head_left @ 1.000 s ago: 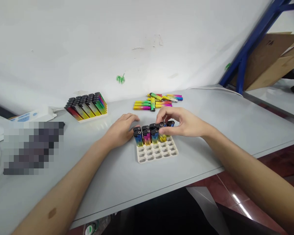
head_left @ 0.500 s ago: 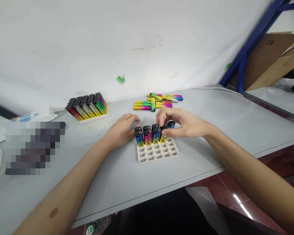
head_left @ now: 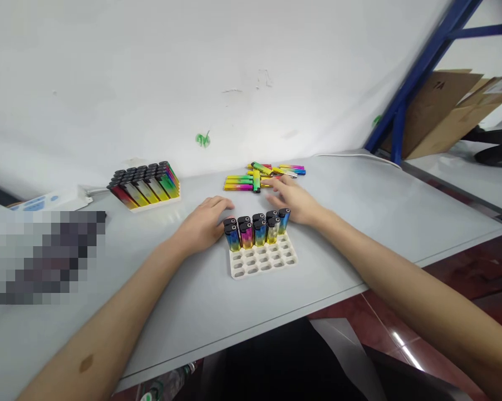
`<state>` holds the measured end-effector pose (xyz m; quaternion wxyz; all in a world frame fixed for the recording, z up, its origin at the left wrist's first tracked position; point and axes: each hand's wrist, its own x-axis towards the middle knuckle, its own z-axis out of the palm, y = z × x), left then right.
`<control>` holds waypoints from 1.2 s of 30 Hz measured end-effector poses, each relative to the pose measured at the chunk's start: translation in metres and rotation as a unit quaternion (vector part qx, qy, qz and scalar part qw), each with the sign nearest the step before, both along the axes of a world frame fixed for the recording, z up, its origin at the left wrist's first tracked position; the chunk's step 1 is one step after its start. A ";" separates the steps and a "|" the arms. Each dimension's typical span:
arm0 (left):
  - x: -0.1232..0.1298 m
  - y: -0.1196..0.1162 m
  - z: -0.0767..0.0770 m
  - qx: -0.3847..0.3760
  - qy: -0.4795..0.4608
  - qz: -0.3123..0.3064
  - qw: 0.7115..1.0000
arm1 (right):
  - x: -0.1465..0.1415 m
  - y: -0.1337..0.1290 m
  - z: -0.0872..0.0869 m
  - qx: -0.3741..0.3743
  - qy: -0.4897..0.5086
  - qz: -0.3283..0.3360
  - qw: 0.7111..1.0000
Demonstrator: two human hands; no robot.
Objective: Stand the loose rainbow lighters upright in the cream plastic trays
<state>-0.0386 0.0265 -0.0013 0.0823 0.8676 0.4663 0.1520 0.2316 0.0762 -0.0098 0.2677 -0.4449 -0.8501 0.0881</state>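
Several upright lighters (head_left: 259, 233) with black tops and shiny blue, pink and yellow bodies fill the back rows of a white tray (head_left: 263, 268) with slots. My left hand (head_left: 207, 223) rests on the table at the tray's left side, fingers loosely spread, its thumb by the leftmost lighter; whether it touches is unclear. Behind the tray, my right hand (head_left: 290, 197) stretches toward a loose pile of lighters (head_left: 239, 180) lying flat in yellow, green and pink. Its fingers are apart at the pile's near edge, and I see nothing held in it.
At the back left stands a second white tray (head_left: 157, 205) packed with leaning lighters (head_left: 144, 184). A pixelated dark shape (head_left: 54, 259) lies at left. The wall bounds the table's back. Cardboard boxes (head_left: 438, 111) sit beyond a blue frame (head_left: 418, 78) at right.
My right hand has left the lighter in the tray and moved back to the loose pile. My left hand stays beside the tray. The whole view has shifted slightly.
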 end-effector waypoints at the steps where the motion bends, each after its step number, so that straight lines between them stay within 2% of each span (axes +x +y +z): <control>1: 0.000 0.000 0.000 0.000 0.000 0.001 1.000 | -0.003 0.002 -0.003 0.007 -0.037 -0.009 0.999; 4: 0.001 0.000 0.000 -0.001 -0.003 0.005 1.000 | -0.011 0.004 -0.008 0.028 -0.097 -0.033 0.994; 13: 0.002 -0.002 0.002 -0.010 -0.006 0.012 1.000 | -0.007 0.003 0.004 -0.011 -0.052 -0.042 0.998; 18: 0.002 -0.002 0.002 -0.012 -0.006 0.010 1.000 | -0.002 -0.007 0.014 -0.046 -0.103 -0.119 0.986; 21: 0.002 -0.002 0.003 -0.014 -0.006 0.012 1.000 | 0.004 -0.009 0.018 -0.065 -0.109 -0.127 0.984; 23: 0.002 -0.002 0.003 -0.016 -0.006 0.015 1.000 | 0.007 -0.007 0.020 -0.080 -0.050 -0.130 0.987; 26: 0.001 -0.003 0.003 -0.020 -0.007 0.018 1.000 | 0.008 -0.005 0.025 -0.131 0.135 -0.121 0.975; 28: 0.001 -0.003 0.003 -0.020 -0.006 0.018 1.000 | 0.006 -0.007 0.028 -0.188 0.272 -0.072 0.941; 30: 0.001 -0.003 0.002 -0.018 -0.007 0.018 1.000 | 0.003 -0.010 0.031 -0.249 0.368 -0.030 0.895; 32: 0.001 -0.002 0.002 -0.017 -0.007 0.016 1.000 | 0.000 -0.014 0.033 -0.295 0.407 -0.022 0.864; 36: 0.002 -0.002 0.002 -0.013 -0.010 0.014 1.000 | -0.004 -0.019 0.033 -0.357 0.380 -0.021 0.853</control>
